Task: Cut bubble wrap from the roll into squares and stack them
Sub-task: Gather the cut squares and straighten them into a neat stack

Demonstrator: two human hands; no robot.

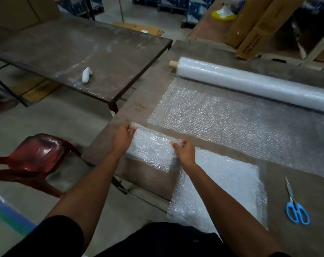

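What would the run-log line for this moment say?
phase: stacking | left hand and right hand: pinch cut square | stack: near | scissors: on table

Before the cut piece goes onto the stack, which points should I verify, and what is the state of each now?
1. Both hands hold the cut piece: ok; left hand and right hand pinch its far edge.
2. Piece separate from the unrolled sheet: ok, table shows between them.
3. Stack reachable: ok, beside the right hand.
4. Scissors out of the way: ok, lying right of the stack.
5. Piece is square: cannot tell.
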